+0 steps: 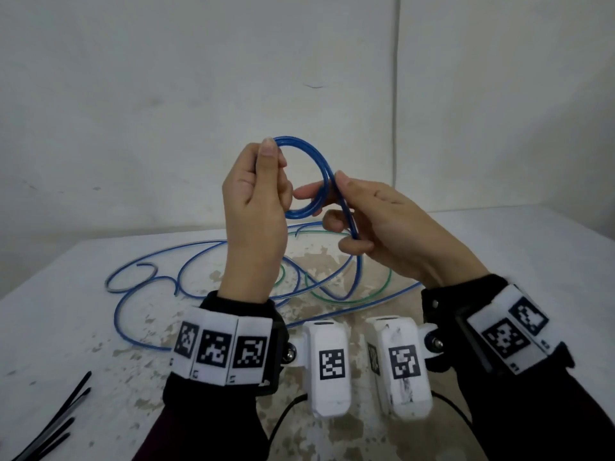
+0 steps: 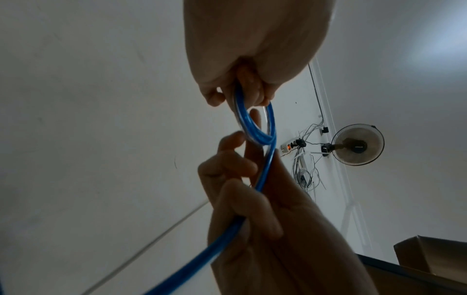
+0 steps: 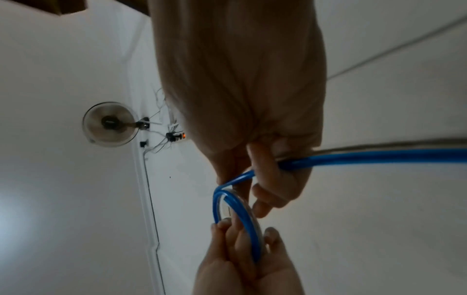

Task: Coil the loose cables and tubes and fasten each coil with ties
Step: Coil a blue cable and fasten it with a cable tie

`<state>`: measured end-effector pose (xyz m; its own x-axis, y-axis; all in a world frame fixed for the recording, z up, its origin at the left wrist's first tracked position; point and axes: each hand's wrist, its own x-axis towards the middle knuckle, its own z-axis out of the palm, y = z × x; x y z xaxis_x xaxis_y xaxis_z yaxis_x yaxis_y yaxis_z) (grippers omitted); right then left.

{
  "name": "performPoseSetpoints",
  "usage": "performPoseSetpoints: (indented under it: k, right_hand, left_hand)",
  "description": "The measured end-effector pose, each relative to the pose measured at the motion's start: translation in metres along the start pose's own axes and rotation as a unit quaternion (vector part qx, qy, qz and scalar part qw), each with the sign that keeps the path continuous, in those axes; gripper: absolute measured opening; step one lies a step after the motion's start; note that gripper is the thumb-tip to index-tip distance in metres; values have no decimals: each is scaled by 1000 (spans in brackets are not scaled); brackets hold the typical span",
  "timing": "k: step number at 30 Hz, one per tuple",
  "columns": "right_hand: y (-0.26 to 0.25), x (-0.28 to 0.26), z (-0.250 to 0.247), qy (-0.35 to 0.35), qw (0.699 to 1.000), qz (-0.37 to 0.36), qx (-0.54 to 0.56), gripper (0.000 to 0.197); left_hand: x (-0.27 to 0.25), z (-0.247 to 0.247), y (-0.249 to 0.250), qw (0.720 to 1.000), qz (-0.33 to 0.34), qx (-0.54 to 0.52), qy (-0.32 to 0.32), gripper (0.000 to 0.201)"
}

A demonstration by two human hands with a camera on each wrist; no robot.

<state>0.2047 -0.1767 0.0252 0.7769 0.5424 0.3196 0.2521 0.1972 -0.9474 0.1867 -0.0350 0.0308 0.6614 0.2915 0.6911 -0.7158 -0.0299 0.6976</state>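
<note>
- The left hand (image 1: 256, 197) is raised above the counter (image 1: 519, 247), its grip closed: thumb and fingers pinch the upper left side of a small coil of blue tube (image 1: 317, 171).
- The coil is held upright in the air between the two hands, made of a few turns lying close together.
- The right hand (image 1: 376, 221) has its grip closed on the same blue tube just right of the coil; the thumb presses the strand against the curled fingers, and the index finger reaches through the loop.
- From the right hand the tube runs down to the counter, where the loose remainder (image 1: 149, 294) lies in wide, overlapping curves.
- A green tube (image 1: 349, 299) lies in loose loops on the counter among the blue ones, below the hands.
- Several black ties (image 1: 63, 417) lie on the counter at the near left edge, well apart from the tubes.
- Both wrists wear black bands with white marker blocks (image 1: 219, 351).
- In the left wrist view, a fan (image 2: 357, 147) and a power strip (image 2: 290, 147) with cables are mounted on a pale surface behind the hands.
</note>
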Motion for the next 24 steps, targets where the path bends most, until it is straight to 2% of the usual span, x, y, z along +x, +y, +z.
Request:
performPoseSetpoints:
  k: [4, 6, 9, 12, 17, 22, 24]
  right_hand:
    - [6, 4, 2, -22, 999, -15, 30, 42]
    - [5, 7, -2, -17, 998, -27, 58, 43]
    - [1, 6, -9, 10, 998, -40, 51, 41]
    - [0, 5, -11, 56, 994, -55, -79, 40]
    - [-2, 7, -3, 89, 990, -59, -91, 42]
    - [-3, 2, -1, 80, 985, -50, -147, 43]
    - [-2, 3, 1, 76, 987, -49, -130, 43]
  left_hand:
    - [-1, 4, 3, 998, -41, -39, -21, 33]
    - [0, 4, 6, 989, -98, -82, -73, 34]
    - [2, 0, 7, 975, -147, -66, -155, 34]
    - [0, -2, 4, 974, -116, -10, -192, 29]
    - [-5, 1, 0, 984, -32, 72, -161, 29]
    - [-2, -9, 0, 959, -82, 95, -254, 26]
    - [-1, -10, 0, 963, -62, 111, -236, 29]
